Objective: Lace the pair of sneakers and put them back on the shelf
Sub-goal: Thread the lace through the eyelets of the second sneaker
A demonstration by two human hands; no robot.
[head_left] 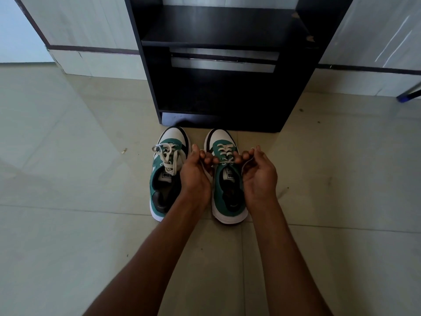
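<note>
Two green and white sneakers stand side by side on the tiled floor, toes toward a black shelf unit [218, 87]. The left sneaker [169, 172] has its white laces in a loose bow over the tongue. The right sneaker [224, 183] is laced part of the way up, with the white lace [225, 161] crossing near its top eyelets. My left hand [197, 172] pinches one end of that lace at the shoe's left side. My right hand [259, 172] pinches the other end at its right side. Both ends are pulled outward.
The black shelf unit has an upper board [223, 26] and a dark lower compartment [218, 92], both without shoes. Pale walls with a dark stripe run behind it. A blue-tipped furniture leg [407, 93] juts in at the right. Small crumbs lie on the floor tiles.
</note>
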